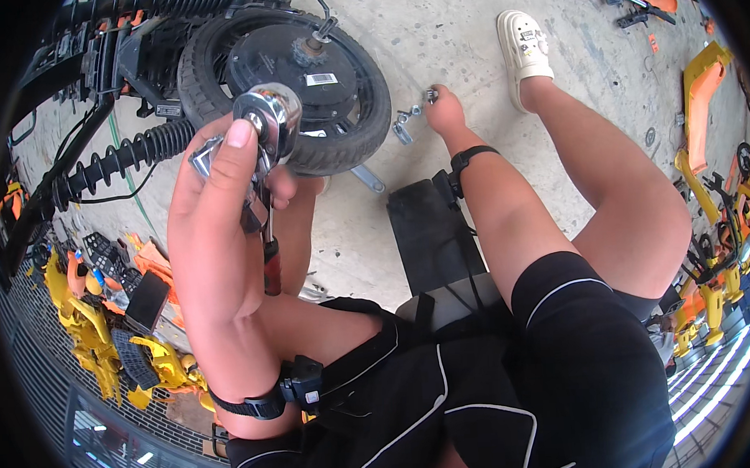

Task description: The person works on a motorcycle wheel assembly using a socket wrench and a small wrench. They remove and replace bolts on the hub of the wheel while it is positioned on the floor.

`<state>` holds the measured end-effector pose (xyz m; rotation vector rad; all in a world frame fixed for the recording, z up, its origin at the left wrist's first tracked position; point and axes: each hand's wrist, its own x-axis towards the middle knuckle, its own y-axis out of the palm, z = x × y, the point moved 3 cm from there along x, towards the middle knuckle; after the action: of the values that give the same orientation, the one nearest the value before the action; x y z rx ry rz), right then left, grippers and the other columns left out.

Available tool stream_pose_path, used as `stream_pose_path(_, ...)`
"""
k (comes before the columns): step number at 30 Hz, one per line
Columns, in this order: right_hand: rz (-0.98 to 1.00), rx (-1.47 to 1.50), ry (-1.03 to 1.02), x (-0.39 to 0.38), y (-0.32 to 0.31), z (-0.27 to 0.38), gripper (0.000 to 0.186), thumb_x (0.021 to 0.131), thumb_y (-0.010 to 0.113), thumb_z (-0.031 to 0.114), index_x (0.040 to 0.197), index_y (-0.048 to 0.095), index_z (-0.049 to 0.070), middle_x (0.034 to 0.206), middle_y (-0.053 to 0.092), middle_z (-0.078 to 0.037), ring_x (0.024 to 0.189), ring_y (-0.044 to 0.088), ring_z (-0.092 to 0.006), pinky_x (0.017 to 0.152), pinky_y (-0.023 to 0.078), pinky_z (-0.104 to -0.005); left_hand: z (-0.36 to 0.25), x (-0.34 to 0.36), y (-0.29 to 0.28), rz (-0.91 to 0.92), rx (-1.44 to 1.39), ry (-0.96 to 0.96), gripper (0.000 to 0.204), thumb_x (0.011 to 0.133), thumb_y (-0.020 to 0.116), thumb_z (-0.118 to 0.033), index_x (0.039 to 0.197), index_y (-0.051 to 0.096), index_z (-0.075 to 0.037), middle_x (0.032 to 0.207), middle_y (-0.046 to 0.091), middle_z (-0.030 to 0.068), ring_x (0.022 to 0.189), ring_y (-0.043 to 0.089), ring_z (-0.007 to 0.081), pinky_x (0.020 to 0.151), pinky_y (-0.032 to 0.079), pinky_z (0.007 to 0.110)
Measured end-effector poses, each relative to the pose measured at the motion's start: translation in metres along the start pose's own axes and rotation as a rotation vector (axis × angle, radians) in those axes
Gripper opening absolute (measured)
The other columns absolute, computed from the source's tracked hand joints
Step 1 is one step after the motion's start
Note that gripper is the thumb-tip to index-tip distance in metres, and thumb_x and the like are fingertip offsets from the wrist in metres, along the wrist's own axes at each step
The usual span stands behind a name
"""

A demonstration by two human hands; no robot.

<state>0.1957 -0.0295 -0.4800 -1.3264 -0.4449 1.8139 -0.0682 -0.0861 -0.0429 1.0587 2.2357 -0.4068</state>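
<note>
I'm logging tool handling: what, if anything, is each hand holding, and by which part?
Left hand: a ratchet wrench, by its chrome head. Right hand: apparently a small metal piece; which part it grips can't be told.

Head-worn fisheye view, facing downward

- Bare left hand: left of centre, thumb upward, fingers curled
- Left forearm: near-vertical
- Bare right hand: upper centre, closed
- Right forearm: slanting toward upper centre
</note>
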Motion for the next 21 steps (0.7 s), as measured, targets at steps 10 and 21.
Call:
stream_pose_path(10, 0.179, -0.257, -0.358, -0.029, 0.000, 0.020, 0.043, 0.089, 0.064, 0.010, 0.130, 0.057, 0.017, 0.121, 0.057, -0.015, 0.112, 0.061, -0.0358, 0.093, 0.053, -0.0479, 0.007, 0.002, -0.004, -0.107, 0.016, -0.014, 0.037, 0.105, 0.056, -0.031, 0.121, 0.063, 0.001, 0.100, 0.068, 0.0085, 0.078, 0.058, 0.0134, 0.070, 0.046, 0.026)
stream_pose_path(21, 0.241, -0.496, -0.351, -0.027, 0.014, 0.032, 0.021, 0.097, 0.052, 0.014, 0.114, 0.063, 0.014, 0.117, 0.059, -0.015, 0.109, 0.064, -0.0348, 0.090, 0.055, -0.0469, 0.008, 0.003, -0.010, -0.125, -0.044, -0.048, 0.036, 0.105, 0.054, -0.032, 0.120, 0.063, 0.000, 0.098, 0.069, 0.0111, 0.078, 0.061, 0.0159, 0.070, 0.047, 0.028)
